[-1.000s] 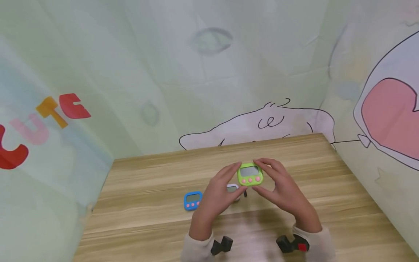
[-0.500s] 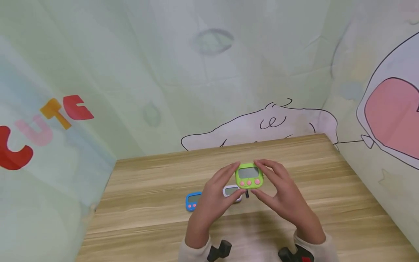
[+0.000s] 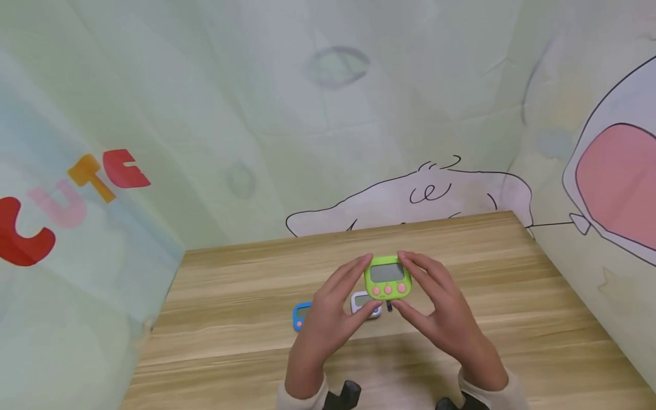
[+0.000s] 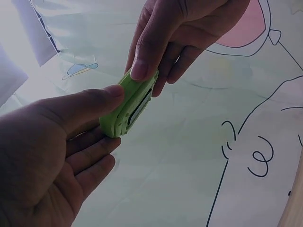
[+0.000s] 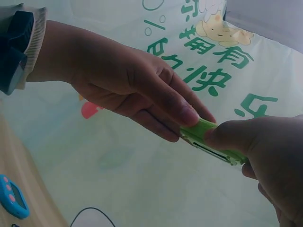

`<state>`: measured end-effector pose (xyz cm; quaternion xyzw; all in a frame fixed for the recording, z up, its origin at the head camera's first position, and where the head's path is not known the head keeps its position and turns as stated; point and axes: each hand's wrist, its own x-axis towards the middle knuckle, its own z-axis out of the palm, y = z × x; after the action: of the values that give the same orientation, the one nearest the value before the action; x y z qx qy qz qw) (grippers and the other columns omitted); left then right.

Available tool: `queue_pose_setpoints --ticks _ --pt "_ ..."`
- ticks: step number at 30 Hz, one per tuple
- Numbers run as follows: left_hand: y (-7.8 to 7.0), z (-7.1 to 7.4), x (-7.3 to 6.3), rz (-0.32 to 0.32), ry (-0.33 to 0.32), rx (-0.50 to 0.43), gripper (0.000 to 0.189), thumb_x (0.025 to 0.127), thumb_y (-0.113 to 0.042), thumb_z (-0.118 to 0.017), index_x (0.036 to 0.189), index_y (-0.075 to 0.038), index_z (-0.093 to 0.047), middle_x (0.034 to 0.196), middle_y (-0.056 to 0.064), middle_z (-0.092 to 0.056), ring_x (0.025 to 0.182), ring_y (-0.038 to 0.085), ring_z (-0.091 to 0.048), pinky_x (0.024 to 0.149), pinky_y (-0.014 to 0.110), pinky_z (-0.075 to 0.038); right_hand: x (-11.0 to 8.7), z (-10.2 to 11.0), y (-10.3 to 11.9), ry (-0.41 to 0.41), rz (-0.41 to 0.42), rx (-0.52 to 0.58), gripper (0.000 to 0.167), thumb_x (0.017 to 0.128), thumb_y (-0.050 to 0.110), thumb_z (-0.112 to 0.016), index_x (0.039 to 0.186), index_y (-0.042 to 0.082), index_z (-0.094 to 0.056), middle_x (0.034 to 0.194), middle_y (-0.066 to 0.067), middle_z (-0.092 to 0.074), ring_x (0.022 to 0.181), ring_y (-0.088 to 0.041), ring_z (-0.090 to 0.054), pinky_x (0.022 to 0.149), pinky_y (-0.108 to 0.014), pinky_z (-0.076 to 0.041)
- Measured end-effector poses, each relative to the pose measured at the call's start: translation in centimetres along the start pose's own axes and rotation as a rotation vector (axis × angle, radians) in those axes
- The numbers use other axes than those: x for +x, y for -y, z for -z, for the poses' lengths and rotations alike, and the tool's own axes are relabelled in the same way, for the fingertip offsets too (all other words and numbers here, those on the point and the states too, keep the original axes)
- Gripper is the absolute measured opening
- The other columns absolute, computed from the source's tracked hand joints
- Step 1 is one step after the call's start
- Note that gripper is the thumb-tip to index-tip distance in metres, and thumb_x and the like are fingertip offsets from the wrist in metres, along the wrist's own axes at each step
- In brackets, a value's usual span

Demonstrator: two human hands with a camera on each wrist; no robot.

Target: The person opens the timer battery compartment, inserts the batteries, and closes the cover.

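A green digital timer (image 3: 388, 274) with a grey screen and pink buttons is held up above the table, its face toward the head camera. My left hand (image 3: 333, 310) pinches its left side between thumb and fingers. On the opposite side my right hand (image 3: 441, 304) pinches it the same way. Both wrist views show the timer (image 4: 130, 106) edge-on, with a thumb of each hand on its lower edge. Behind the left hand, a white timer (image 3: 360, 302) lies on the table, partly covered by the thumb. A blue timer (image 3: 300, 315) is half hidden by that hand.
The wooden table (image 3: 230, 296) reaches back to a printed cloth wall (image 3: 230, 125). A small black object (image 3: 389, 306) lies beside the white timer, just below the held one. Another cloth side (image 3: 605, 285) closes off the right.
The green timer looks slightly larger and has shifted a little left and down, both hands still gripping it. More of the blue timer is covered by the left hand.
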<state>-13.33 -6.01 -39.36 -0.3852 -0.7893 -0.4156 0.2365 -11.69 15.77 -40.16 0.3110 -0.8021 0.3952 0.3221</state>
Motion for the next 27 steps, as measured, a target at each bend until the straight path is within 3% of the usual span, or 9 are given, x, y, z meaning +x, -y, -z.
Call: queue_pose_setpoints --ticks 9,27 --pt "-0.7 0.4 0.1 -0.041 -0.018 -0.017 0.067 0.087 -0.021 -0.075 0.144 -0.003 -0.045 0.139 0.010 -0.052 0.125 0.024 -0.053 0.104 0.030 -0.043 0.0 0.0 0.7 -0.064 0.059 0.009 0.061 0.093 0.039 -0.064 0.133 -0.006 -0.055 0.134 -0.020 -0.053 0.125 -0.029 -0.048 0.108 -0.025 -0.037" --pt "-1.5 1.2 -0.2 -0.111 -0.058 0.000 0.068 0.084 -0.017 -0.078 0.142 0.001 -0.046 0.138 0.012 -0.053 0.123 0.026 -0.054 0.102 0.033 -0.046 0.7 -0.1 1.5 -0.099 0.154 0.031 0.059 0.093 0.036 -0.065 0.127 -0.012 -0.056 0.128 -0.025 -0.054 0.123 -0.031 -0.050 0.108 -0.026 -0.038"
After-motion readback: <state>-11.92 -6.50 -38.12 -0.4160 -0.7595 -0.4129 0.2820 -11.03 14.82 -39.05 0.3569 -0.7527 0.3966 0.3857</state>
